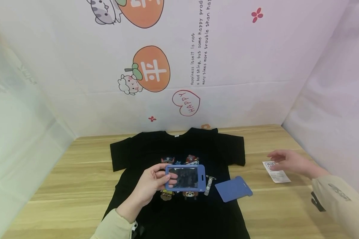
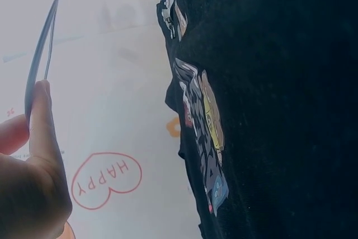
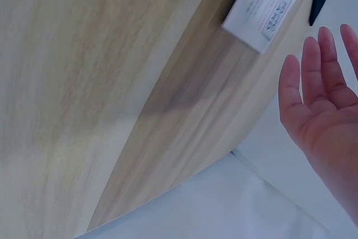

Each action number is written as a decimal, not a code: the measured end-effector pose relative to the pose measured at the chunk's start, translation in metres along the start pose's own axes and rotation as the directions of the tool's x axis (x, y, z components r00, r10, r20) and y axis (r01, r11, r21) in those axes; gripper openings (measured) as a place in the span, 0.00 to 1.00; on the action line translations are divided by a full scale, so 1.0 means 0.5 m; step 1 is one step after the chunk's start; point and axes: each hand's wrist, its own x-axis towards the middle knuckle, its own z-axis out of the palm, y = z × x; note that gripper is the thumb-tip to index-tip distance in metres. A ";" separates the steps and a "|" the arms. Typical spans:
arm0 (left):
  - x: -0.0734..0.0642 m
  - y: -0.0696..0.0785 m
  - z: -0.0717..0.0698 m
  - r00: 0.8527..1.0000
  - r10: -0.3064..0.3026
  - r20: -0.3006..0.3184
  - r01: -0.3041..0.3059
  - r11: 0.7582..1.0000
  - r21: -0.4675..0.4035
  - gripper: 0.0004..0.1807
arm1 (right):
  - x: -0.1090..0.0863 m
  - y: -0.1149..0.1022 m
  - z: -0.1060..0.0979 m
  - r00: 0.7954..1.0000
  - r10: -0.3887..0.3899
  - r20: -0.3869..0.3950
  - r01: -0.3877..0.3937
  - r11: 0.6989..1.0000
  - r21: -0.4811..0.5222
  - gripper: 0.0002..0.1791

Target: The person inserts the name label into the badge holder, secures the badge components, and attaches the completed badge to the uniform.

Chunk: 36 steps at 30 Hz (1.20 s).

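Observation:
My left hand (image 1: 152, 183) pinches a blue badge holder frame (image 1: 201, 178) by its left end, above the black T-shirt (image 1: 209, 215). Fingers show through the frame's clear window. Edge-on in the left wrist view, the badge holder (image 2: 38, 60) looks thin, with a slim gap along one side. My right hand (image 1: 293, 162) hovers over a white printed card (image 1: 278, 176) on the wooden table, its fingers loosely extended and holding nothing. In the right wrist view the card (image 3: 260, 12) lies beyond the fingertips.
A blue cover plate (image 1: 233, 190) lies partly on the shirt's right edge and partly on the table (image 1: 266, 212). Beside the frame is a badge clip with a pin (image 1: 208, 186), resting on the shirt. Printed cloth walls (image 1: 242, 59) stand behind and at both sides.

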 end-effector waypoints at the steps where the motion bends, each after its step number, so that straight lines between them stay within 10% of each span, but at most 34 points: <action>1: 0.000 0.000 0.000 1.000 0.000 0.002 0.000 1.000 -0.004 0.26 | 0.001 0.002 0.000 1.000 -0.003 0.003 0.003 1.000 -0.003 0.32; 36: 0.006 -0.008 0.002 1.000 -0.024 0.019 0.024 1.000 -0.013 0.27 | 0.033 0.057 0.011 0.995 -0.010 0.100 0.012 1.000 -0.020 0.33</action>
